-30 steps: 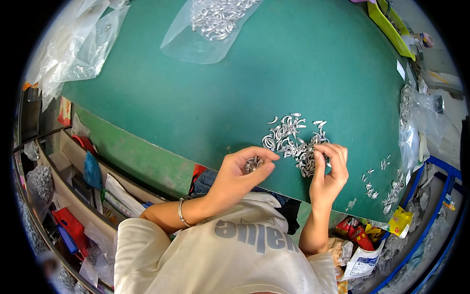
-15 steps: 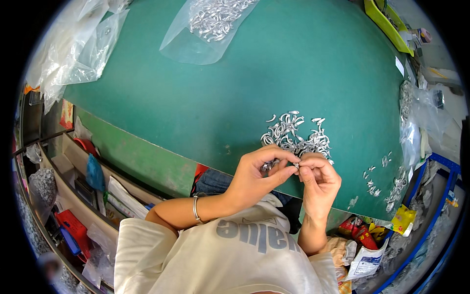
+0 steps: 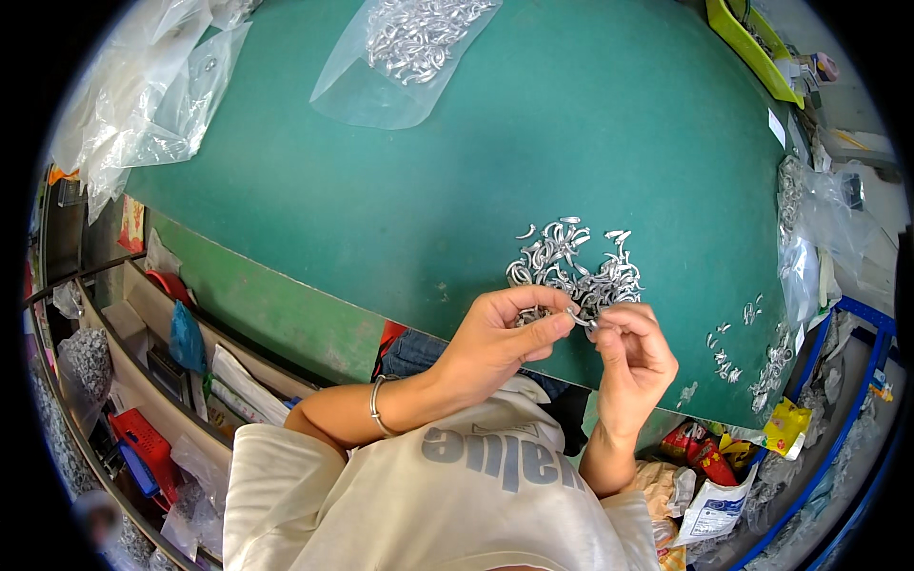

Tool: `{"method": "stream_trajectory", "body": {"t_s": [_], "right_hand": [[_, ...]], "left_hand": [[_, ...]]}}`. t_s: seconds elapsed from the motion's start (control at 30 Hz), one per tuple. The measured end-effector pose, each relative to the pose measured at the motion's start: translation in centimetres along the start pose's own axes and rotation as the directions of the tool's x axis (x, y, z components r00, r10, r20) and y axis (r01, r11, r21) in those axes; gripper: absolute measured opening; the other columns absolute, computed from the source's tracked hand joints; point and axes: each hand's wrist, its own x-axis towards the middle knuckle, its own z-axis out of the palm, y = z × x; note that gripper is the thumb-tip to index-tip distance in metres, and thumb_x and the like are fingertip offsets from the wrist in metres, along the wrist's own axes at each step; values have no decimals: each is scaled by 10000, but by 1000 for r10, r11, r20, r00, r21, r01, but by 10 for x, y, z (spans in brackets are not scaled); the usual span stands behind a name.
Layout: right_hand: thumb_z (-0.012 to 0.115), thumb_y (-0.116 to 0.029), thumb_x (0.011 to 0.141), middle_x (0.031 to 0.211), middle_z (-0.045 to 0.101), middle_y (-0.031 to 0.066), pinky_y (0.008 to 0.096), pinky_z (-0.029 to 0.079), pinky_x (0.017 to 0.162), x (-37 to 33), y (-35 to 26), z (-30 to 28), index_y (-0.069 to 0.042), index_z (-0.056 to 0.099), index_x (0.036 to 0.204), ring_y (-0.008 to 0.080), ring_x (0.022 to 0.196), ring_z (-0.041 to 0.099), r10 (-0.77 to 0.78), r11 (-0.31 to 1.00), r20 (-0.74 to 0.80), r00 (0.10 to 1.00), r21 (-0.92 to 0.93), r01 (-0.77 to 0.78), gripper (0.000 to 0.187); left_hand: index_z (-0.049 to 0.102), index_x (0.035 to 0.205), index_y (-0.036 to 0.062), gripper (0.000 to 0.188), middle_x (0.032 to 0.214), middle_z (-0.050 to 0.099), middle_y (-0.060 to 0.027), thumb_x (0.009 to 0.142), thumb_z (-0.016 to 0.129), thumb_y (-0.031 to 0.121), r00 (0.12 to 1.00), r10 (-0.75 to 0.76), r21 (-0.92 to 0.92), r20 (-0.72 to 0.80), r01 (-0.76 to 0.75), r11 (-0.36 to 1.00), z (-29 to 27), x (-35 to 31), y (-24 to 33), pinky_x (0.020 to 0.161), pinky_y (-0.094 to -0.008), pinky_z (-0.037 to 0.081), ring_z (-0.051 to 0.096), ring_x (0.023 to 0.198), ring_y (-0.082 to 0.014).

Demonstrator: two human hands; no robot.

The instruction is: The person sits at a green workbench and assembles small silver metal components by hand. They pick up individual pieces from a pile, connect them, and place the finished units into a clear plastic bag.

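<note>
Both hands, left hand (image 3: 495, 338) and right hand (image 3: 633, 357), pinch one small silver metal hook (image 3: 578, 319) in a fingertip grip, just beside the pile of matching metal hooks (image 3: 571, 262) on the green table (image 3: 400, 219), probably for easy reach.

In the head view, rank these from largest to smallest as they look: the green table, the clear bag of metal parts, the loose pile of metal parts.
1. green table
2. clear bag of metal parts
3. loose pile of metal parts

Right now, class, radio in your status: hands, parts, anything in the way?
Both hands pinching one small metal ring, left hand, right hand. Pile of metal parts just beyond on green table. Nothing between.
</note>
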Motion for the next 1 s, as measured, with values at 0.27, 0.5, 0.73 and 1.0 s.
{"method": "stream_trajectory", "body": {"t_s": [0.27,0.5,0.73,1.0], "right_hand": [[636,116,744,861,580,102,219,435,630,-1,-4,5,66,629,874,121,742,536,-12,1000,78,997,-11,13,140],[616,100,772,860,569,88,215,431,606,-1,6,-5,59,613,922,108,704,527,150,931,142,978,312,-188,155],[606,66,800,840,553,86,229,437,626,0,5,-2,63,594,998,126,706,537,226,832,196,954,471,-294,199],[575,68,823,872,555,88,279,463,718,0,1,4,57,592,965,172,781,564,109,959,115,987,248,-135,143]], "left_hand": [[588,969,7,135,754,504,24,865,606,92,998,-30,-43,57,32,999,2,0,-1,525,-206,267,341,612,-48],[548,948,11,136,838,511,-44,843,544,98,991,-45,-138,122,62,988,2,0,4,544,-239,305,369,626,-81],[533,941,11,141,866,537,-82,842,525,111,993,27,156,117,-45,987,-1,-1,8,572,-249,386,461,650,-111],[577,948,13,143,806,573,-8,849,624,104,998,57,346,-1,-53,937,6,0,7,536,-181,356,450,621,-41]]}}
